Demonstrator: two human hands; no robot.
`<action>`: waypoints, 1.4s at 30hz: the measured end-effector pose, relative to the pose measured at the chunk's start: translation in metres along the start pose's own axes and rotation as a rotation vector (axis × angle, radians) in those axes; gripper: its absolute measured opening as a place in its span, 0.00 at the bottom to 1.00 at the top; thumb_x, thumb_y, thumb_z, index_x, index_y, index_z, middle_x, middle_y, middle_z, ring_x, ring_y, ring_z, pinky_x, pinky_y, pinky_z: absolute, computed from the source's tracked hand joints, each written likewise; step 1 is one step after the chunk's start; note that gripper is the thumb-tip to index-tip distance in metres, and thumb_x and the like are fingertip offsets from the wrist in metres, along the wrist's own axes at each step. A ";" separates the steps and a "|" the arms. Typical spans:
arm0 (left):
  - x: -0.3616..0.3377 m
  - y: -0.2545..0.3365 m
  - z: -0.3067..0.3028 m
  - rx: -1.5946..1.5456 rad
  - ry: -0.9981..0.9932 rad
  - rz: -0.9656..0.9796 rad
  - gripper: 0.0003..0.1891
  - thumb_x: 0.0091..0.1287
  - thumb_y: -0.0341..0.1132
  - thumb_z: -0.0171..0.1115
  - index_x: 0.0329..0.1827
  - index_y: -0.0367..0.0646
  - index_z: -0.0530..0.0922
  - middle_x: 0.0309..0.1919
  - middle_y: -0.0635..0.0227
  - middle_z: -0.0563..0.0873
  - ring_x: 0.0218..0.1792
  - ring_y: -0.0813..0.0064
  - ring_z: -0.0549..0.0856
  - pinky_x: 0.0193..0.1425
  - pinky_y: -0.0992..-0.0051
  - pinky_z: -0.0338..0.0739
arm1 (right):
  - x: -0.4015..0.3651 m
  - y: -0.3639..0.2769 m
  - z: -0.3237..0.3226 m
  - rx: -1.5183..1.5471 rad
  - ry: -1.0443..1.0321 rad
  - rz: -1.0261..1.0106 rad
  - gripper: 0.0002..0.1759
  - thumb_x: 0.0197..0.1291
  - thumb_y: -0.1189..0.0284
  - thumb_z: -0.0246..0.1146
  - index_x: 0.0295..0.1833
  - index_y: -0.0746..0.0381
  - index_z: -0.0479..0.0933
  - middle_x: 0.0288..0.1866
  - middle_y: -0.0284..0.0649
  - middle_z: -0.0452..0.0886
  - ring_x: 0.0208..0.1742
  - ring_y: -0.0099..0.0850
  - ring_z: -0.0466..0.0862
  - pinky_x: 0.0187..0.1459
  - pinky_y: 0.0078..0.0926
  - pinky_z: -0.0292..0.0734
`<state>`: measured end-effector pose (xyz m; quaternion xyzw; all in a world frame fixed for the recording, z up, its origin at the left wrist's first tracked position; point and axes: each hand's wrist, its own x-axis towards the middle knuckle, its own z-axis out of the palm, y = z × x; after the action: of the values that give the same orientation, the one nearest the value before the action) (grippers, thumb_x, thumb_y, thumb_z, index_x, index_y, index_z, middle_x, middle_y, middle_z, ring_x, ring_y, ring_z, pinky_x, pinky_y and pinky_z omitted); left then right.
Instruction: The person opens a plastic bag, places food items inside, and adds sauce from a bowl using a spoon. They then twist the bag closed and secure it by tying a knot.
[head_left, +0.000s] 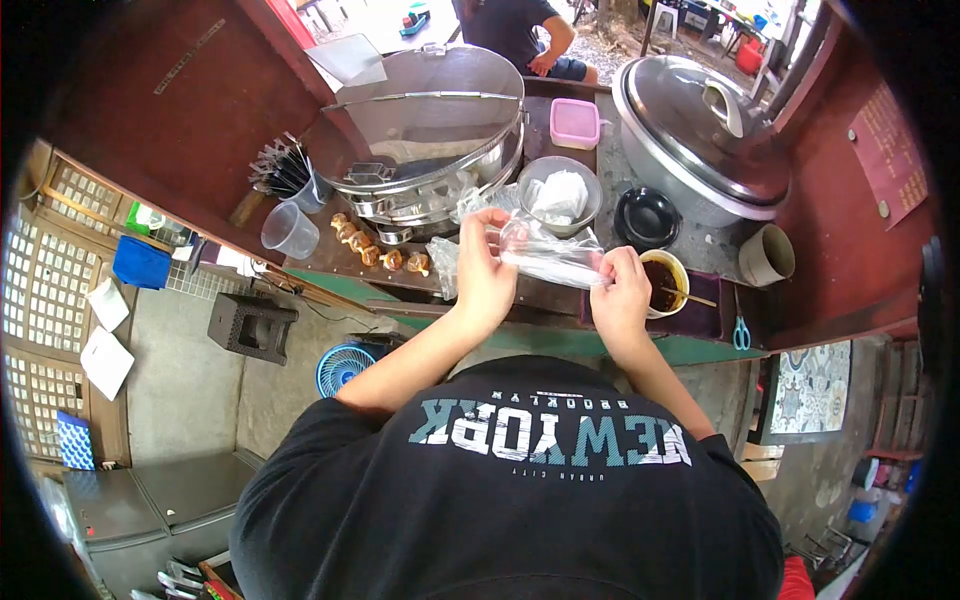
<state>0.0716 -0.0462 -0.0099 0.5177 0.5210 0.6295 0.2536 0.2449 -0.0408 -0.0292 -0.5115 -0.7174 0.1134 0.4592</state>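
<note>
A clear plastic bag [553,257] is stretched sideways between my two hands above the counter's front edge. My left hand [485,268] is closed on its left end, thumb and fingers pinching the film. At the other end my right hand [621,297] grips the bag too, its fingers pressed together. Just behind the bag stands a clear bowl [592,196] with a white bundle [559,197] in it. A tub of dark sauce [665,283] with a stick in it sits right beside my right hand. More crumpled plastic [443,264] lies left of my left hand.
A large steamer pot [440,130] with its lid raised stands at left, a lidded pot [700,140] at right. Skewered balls [375,247], a plastic cup [290,231], a black bowl [647,218], a pink container [574,124] and scissors [741,333] surround the hands. A person [520,35] sits beyond the counter.
</note>
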 end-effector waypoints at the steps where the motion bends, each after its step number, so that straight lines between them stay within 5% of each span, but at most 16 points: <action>1: 0.000 0.002 0.003 -0.243 0.006 -0.231 0.14 0.54 0.16 0.58 0.41 0.43 0.72 0.30 0.68 0.76 0.31 0.76 0.77 0.36 0.75 0.73 | -0.001 -0.002 -0.001 0.038 -0.014 0.003 0.13 0.39 0.87 0.61 0.29 0.62 0.66 0.28 0.42 0.70 0.30 0.44 0.74 0.31 0.39 0.69; 4: 0.005 -0.024 -0.002 -0.175 -0.159 -0.115 0.16 0.49 0.19 0.60 0.41 0.40 0.72 0.34 0.63 0.75 0.30 0.69 0.78 0.38 0.73 0.73 | -0.003 0.007 0.004 0.052 0.033 -0.131 0.13 0.42 0.86 0.62 0.29 0.62 0.67 0.28 0.41 0.70 0.27 0.41 0.74 0.29 0.36 0.69; 7: 0.011 -0.012 -0.017 0.391 -0.178 -0.099 0.14 0.49 0.17 0.57 0.39 0.38 0.72 0.35 0.62 0.74 0.30 0.68 0.77 0.39 0.72 0.73 | 0.003 0.013 0.000 0.035 0.025 -0.060 0.13 0.44 0.88 0.61 0.31 0.62 0.68 0.28 0.37 0.70 0.25 0.31 0.74 0.27 0.26 0.70; 10: 0.011 -0.015 -0.010 0.355 -0.028 0.057 0.12 0.49 0.15 0.55 0.36 0.38 0.73 0.33 0.62 0.74 0.32 0.68 0.77 0.40 0.72 0.73 | 0.004 0.026 0.009 0.603 -0.084 0.237 0.14 0.43 0.89 0.62 0.33 0.62 0.69 0.32 0.32 0.69 0.28 0.23 0.74 0.28 0.19 0.68; 11: 0.012 -0.015 -0.010 0.347 -0.038 0.047 0.12 0.49 0.15 0.54 0.35 0.38 0.73 0.34 0.62 0.74 0.33 0.68 0.77 0.41 0.72 0.73 | 0.005 0.028 0.009 0.797 -0.096 0.179 0.14 0.44 0.90 0.62 0.33 0.61 0.72 0.37 0.29 0.68 0.32 0.17 0.73 0.29 0.14 0.66; 14: 0.016 -0.018 -0.012 0.318 -0.070 0.047 0.11 0.49 0.15 0.53 0.34 0.38 0.74 0.34 0.61 0.74 0.35 0.68 0.77 0.41 0.72 0.73 | 0.009 0.021 -0.006 0.588 -0.137 -0.127 0.13 0.43 0.91 0.62 0.31 0.61 0.76 0.41 0.31 0.68 0.34 0.18 0.73 0.31 0.13 0.67; 19: 0.009 -0.006 -0.013 0.245 -0.197 0.074 0.10 0.49 0.16 0.56 0.32 0.39 0.75 0.33 0.64 0.76 0.34 0.69 0.78 0.35 0.74 0.73 | 0.010 0.000 -0.013 -0.055 -0.145 -0.076 0.08 0.53 0.81 0.62 0.39 0.62 0.80 0.46 0.41 0.72 0.35 0.35 0.79 0.37 0.33 0.77; 23: -0.006 0.001 -0.019 0.073 -0.567 0.127 0.11 0.47 0.20 0.64 0.33 0.42 0.76 0.35 0.68 0.79 0.36 0.74 0.79 0.38 0.78 0.72 | 0.010 0.003 -0.010 -0.058 -0.039 -0.173 0.09 0.52 0.80 0.65 0.41 0.62 0.79 0.46 0.41 0.75 0.35 0.35 0.80 0.35 0.32 0.77; 24: -0.005 0.006 -0.023 0.069 -0.751 -0.022 0.13 0.48 0.24 0.66 0.38 0.41 0.76 0.39 0.68 0.79 0.39 0.75 0.78 0.42 0.77 0.72 | 0.010 0.001 -0.013 -0.009 -0.045 -0.205 0.09 0.52 0.80 0.65 0.41 0.63 0.79 0.46 0.41 0.75 0.35 0.35 0.80 0.35 0.31 0.77; 26: -0.004 0.000 -0.029 -0.195 -0.791 0.005 0.16 0.56 0.34 0.66 0.45 0.38 0.74 0.42 0.68 0.77 0.44 0.76 0.76 0.50 0.76 0.70 | 0.009 -0.003 -0.020 0.047 -0.050 -0.278 0.11 0.51 0.80 0.67 0.41 0.64 0.79 0.46 0.42 0.76 0.34 0.34 0.80 0.35 0.29 0.77; 28: -0.003 0.007 -0.030 -0.440 -0.600 -0.294 0.24 0.62 0.48 0.60 0.50 0.37 0.71 0.45 0.67 0.76 0.49 0.74 0.75 0.56 0.73 0.67 | 0.008 -0.009 -0.025 0.064 -0.048 -0.358 0.12 0.49 0.81 0.68 0.42 0.64 0.79 0.45 0.42 0.77 0.33 0.34 0.80 0.34 0.27 0.77; 29: 0.002 -0.002 -0.029 -0.675 -0.589 -0.277 0.26 0.65 0.54 0.54 0.52 0.38 0.70 0.45 0.66 0.76 0.50 0.73 0.75 0.57 0.72 0.68 | 0.005 -0.005 -0.024 0.096 -0.036 -0.411 0.13 0.49 0.82 0.68 0.43 0.64 0.79 0.46 0.42 0.77 0.32 0.32 0.80 0.34 0.27 0.78; 32: 0.024 -0.004 -0.034 -0.977 -0.646 -0.595 0.24 0.68 0.48 0.53 0.58 0.40 0.67 0.50 0.62 0.76 0.49 0.71 0.77 0.52 0.73 0.75 | 0.003 -0.006 -0.026 0.140 -0.023 -0.511 0.15 0.47 0.83 0.68 0.43 0.62 0.80 0.47 0.42 0.78 0.32 0.33 0.80 0.34 0.28 0.78; 35: 0.028 0.009 -0.024 -0.777 -0.798 -0.598 0.31 0.66 0.40 0.60 0.69 0.41 0.61 0.59 0.59 0.74 0.54 0.70 0.78 0.53 0.73 0.76 | 0.005 -0.014 -0.029 0.171 -0.122 -0.539 0.16 0.44 0.83 0.68 0.43 0.61 0.81 0.48 0.40 0.78 0.36 0.33 0.81 0.38 0.27 0.79; 38: 0.026 -0.004 -0.015 -0.822 -1.042 -0.449 0.30 0.62 0.39 0.66 0.66 0.40 0.67 0.59 0.61 0.75 0.55 0.73 0.77 0.54 0.74 0.75 | 0.004 -0.018 -0.030 0.196 -0.178 -0.547 0.17 0.44 0.83 0.67 0.43 0.61 0.82 0.48 0.39 0.78 0.40 0.33 0.82 0.40 0.27 0.79; 42: 0.029 -0.005 -0.014 -0.627 -1.092 -0.438 0.19 0.58 0.30 0.70 0.53 0.39 0.78 0.44 0.69 0.84 0.44 0.82 0.81 0.50 0.78 0.75 | 0.004 -0.017 -0.029 0.211 -0.170 -0.539 0.15 0.46 0.83 0.68 0.43 0.61 0.81 0.47 0.41 0.78 0.38 0.33 0.82 0.38 0.27 0.79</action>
<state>0.0478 -0.0246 -0.0024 0.5463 0.2031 0.3325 0.7415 0.2565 -0.0546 -0.0002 -0.2408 -0.8475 0.1038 0.4616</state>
